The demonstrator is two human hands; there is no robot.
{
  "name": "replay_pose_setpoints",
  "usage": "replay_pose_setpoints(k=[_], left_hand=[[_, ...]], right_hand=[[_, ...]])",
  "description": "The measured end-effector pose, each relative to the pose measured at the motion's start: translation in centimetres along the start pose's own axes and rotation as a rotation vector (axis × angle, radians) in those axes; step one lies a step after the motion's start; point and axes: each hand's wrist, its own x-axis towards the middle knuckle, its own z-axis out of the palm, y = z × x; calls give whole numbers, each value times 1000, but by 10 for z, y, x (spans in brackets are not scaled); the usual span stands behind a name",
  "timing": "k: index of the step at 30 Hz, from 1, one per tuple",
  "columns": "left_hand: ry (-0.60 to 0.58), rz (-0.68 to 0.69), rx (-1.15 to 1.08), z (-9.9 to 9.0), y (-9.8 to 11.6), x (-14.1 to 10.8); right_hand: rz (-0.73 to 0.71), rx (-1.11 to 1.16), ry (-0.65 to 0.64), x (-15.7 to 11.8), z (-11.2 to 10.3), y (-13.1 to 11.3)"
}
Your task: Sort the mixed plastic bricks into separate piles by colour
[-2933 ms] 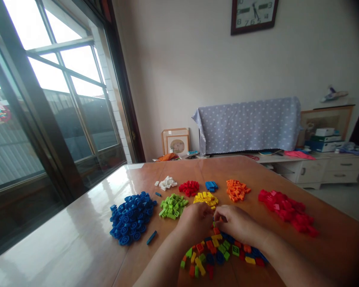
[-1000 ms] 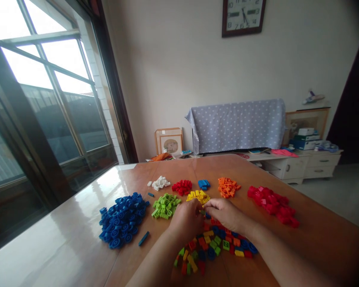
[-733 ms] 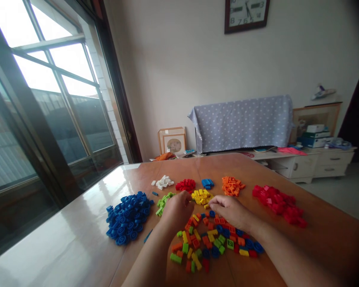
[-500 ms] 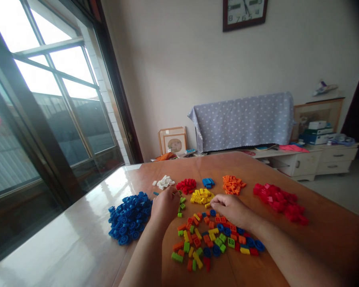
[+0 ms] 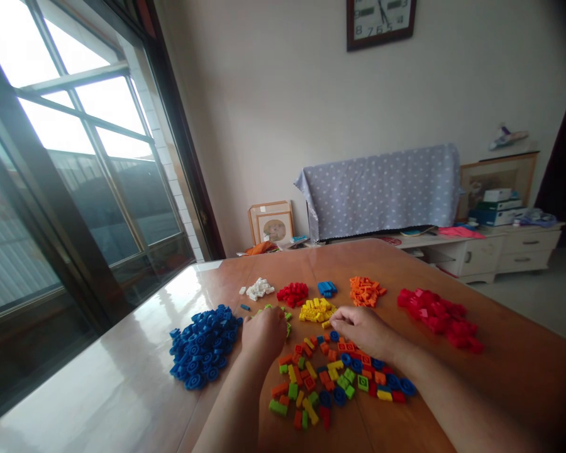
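My left hand (image 5: 264, 333) is curled over the light green bricks (image 5: 283, 316), its back toward me and its fingertips hidden. My right hand (image 5: 362, 328) has thumb and fingers pressed together at the right edge of the pile of yellow bricks (image 5: 316, 309). One loose yellow brick (image 5: 327, 324) lies by those fingertips; whether they hold anything is too small to tell. In front of both hands spreads a mixed scatter of toy bricks (image 5: 306, 381) in orange, green, yellow, red and blue.
Left stands a large heap of blue round pieces (image 5: 202, 346). Farther back are white bricks (image 5: 260, 289), red bricks (image 5: 292, 294), blue bricks (image 5: 327, 289) and orange bricks (image 5: 366, 291). A red heap (image 5: 438, 318) lies to the right on the wooden table (image 5: 141, 371).
My left hand has drawn back slightly toward me and turned more knuckles-up, uncovering green bricks and a small blue piece beyond it. My right hand has stayed by the yellow pile.
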Motion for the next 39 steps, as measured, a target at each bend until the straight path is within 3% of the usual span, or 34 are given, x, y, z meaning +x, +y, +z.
replay_pose_setpoints(k=[6,12,16,22,29,34,39], left_hand=[[-56,-27,-158,-3,3,3],[-69,-45,-131,-2,4,3],[-64,41,-130,-1,5,0],[-386,250,-183,-6,10,-12],[-533,274,-163,-6,15,-19],[-491,288,-255,-3,8,-14],[-119,173,-222,-2,-14,-1]], right_hand=[[-10,-15,13,-1,0,-1],[-19,-17,7,0,0,1],[-25,-19,11,1,0,4],[-18,-7,18,-1,0,2],[-24,-2,7,0,1,2],[-35,-22,10,0,2,4],[-34,-20,15,0,1,3]])
